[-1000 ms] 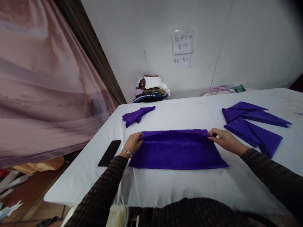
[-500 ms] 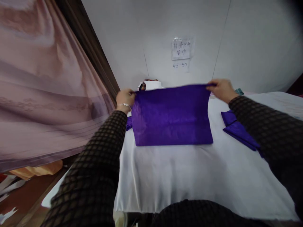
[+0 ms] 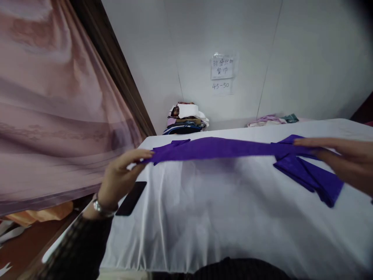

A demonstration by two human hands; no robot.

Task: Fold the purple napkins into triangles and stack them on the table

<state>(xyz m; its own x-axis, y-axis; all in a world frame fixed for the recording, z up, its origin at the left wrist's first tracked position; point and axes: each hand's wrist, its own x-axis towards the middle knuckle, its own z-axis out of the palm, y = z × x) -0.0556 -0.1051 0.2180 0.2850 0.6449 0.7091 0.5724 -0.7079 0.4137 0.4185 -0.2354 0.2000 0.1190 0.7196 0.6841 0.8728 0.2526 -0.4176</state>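
A purple cloth napkin is stretched sideways above the white-covered table, seen almost edge-on as a narrow band. My left hand, with a bracelet at the wrist, pinches its left end between thumb and fingers. At the right, my right hand closes on the other end, slightly blurred. Below that hand lies a folded purple napkin. Another piece of purple cloth shows behind the left part of the stretched one, mostly covered by it.
A black phone lies by my left wrist on the white tablecloth. Folded clothes are piled against the wall. Pinkish cloths lie at the back right. A pink curtain hangs on the left; a paper sign is on the wall.
The napkin, held up as an upright sheet before, is now lower and nearly flat. My hands have come down, nearer and wider apart. The phone and clothes pile have come into sight.
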